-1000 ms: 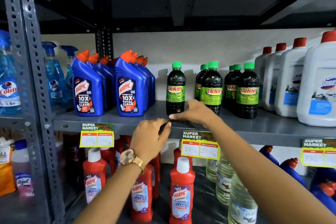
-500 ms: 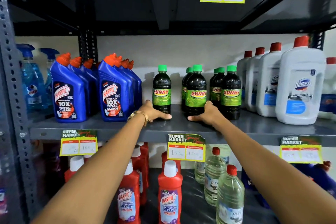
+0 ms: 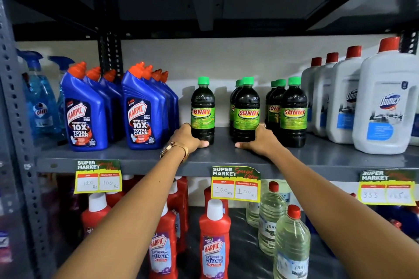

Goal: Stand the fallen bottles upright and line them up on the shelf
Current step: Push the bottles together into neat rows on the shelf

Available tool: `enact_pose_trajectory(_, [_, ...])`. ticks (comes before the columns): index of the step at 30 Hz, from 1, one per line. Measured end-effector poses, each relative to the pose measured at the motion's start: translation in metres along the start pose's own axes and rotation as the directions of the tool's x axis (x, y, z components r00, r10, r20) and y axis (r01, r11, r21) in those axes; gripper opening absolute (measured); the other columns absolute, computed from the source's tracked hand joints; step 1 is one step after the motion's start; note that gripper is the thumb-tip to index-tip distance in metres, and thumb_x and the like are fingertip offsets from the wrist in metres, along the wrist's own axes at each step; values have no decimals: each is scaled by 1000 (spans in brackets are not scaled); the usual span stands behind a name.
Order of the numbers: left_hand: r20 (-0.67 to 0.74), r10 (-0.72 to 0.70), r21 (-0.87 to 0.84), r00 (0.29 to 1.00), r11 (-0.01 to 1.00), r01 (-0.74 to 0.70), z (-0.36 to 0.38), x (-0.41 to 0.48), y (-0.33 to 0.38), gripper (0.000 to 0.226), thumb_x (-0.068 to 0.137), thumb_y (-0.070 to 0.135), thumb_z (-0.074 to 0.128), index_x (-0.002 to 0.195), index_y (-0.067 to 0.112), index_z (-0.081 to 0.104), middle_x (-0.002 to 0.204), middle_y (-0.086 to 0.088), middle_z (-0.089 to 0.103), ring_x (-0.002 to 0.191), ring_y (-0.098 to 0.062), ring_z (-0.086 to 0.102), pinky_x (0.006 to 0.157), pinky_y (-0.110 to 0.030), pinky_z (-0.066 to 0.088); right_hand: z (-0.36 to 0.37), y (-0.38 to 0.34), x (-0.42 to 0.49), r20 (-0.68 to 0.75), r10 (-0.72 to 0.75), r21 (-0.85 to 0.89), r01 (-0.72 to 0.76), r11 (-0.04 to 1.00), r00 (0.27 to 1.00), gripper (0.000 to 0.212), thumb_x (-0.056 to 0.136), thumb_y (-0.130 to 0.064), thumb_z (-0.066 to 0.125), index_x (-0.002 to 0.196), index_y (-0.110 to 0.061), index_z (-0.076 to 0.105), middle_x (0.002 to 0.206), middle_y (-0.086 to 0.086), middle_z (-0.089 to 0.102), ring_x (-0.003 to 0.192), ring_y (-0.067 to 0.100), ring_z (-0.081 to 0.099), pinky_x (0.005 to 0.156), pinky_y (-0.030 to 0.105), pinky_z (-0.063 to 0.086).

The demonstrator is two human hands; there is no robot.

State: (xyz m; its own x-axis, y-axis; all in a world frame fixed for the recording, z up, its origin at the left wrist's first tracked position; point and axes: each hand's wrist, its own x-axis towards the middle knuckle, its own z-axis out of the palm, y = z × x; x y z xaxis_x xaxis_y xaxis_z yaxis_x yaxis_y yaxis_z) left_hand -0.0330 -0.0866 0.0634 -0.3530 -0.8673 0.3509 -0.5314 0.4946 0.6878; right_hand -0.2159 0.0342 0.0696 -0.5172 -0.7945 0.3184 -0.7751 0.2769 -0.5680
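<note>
Here both hands are on the grey middle shelf (image 3: pixel 226 154), near its front edge. The left hand (image 3: pixel 184 137) is cupped round the foot of a single dark Sunny bottle (image 3: pixel 202 110), which stands upright with its green cap on, thumb laid along the shelf in front of it. The right hand (image 3: pixel 260 139) wraps the base of the next Sunny bottle (image 3: pixel 246 110), also upright, thumb stretched toward the left hand; more of the same bottles stand close behind it. A further pair of Sunny bottles (image 3: pixel 293 112) stands just to the right, upright too. Toward the shelf's left end are rows of blue Harpic bottles (image 3: pixel 85 115); toward its right end, white Domex jugs (image 3: pixel 385 106). A yellow price tag (image 3: pixel 235 184) hangs off the front edge between the forearms.
</note>
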Motion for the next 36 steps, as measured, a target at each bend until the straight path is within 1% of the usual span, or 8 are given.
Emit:
enact_pose_trajectory(2, [-5, 5, 96, 1000, 995, -4, 1, -2, 2, 63, 71, 38, 81, 120, 12, 50, 122, -11, 60, 108, -31, 58, 94, -43, 48, 0, 0, 0, 3, -4, -2, 4, 1000, 1000, 86, 74, -44, 79, 132, 4, 37, 131, 22, 56, 122, 38, 54, 102, 47, 46])
enact_pose_trajectory(5, [-15, 8, 164, 1000, 986, -5, 1, -5, 4, 67, 72, 43, 79, 121, 12, 46, 124, -14, 56, 109, -33, 56, 90, -42, 48, -1, 0, -1, 12, 7, 5, -7, 1000, 1000, 86, 75, -44, 78, 132, 4, 36, 132, 22, 55, 122, 38, 53, 103, 48, 45])
enact_pose_trajectory(11, [-26, 12, 143, 1000, 990, -9, 1, -4, 3, 72, 67, 44, 82, 121, 12, 47, 125, -13, 56, 111, -31, 54, 91, -41, 48, -1, 3, 1, 34, 8, 23, -9, 1000, 999, 84, 74, -44, 78, 133, 2, 37, 134, 20, 52, 123, 37, 52, 104, 48, 44])
enact_pose_trajectory(15, [-30, 12, 117, 999, 993, -8, 0, -3, 1, 72, 65, 44, 83, 121, 14, 47, 124, -11, 58, 110, -29, 55, 87, -39, 47, -1, 5, 4, 54, 22, 60, -26, 998, 998, 88, 75, -43, 78, 136, 2, 32, 136, 20, 52, 126, 37, 50, 105, 48, 43])
enact_pose_trajectory(19, [-31, 10, 111, 999, 994, -6, 0, -3, -1, 71, 66, 44, 82, 122, 15, 47, 125, -10, 58, 110, -30, 55, 91, -41, 48, 0, 6, 5, 66, 23, 88, -29, 996, 998, 91, 76, -41, 78, 139, 2, 29, 138, 20, 51, 128, 37, 48, 107, 48, 41])
enact_pose_trajectory(30, [-19, 4, 39, 1000, 999, -3, 1, 2, -5, 66, 62, 40, 85, 115, 18, 52, 120, -7, 62, 104, -26, 58, 89, -38, 49, 1, 7, 9, 71, 28, 124, -37, 992, 997, 91, 73, -41, 80, 137, 2, 31, 137, 20, 52, 127, 36, 50, 107, 48, 40])
enact_pose_trajectory(34, [-22, 8, 106, 1000, 994, -5, 1, -2, -1, 69, 65, 42, 83, 119, 17, 49, 123, -9, 60, 109, -29, 56, 90, -41, 48, 0, 6, 7, 72, 35, 118, -43, 992, 997, 92, 74, -40, 80, 138, 3, 30, 138, 19, 52, 128, 36, 49, 108, 47, 40])
enact_pose_trajectory(36, [-19, -10, 140, 1000, 990, 13, 0, -6, 3, 74, 69, 40, 81, 125, 13, 42, 128, -12, 56, 115, -32, 54, 93, -42, 47, -1, 3, 6, 104, 36, 141, -50, 989, 994, 86, 75, -39, 80, 136, 1, 35, 136, 18, 53, 127, 35, 50, 107, 44, 41])
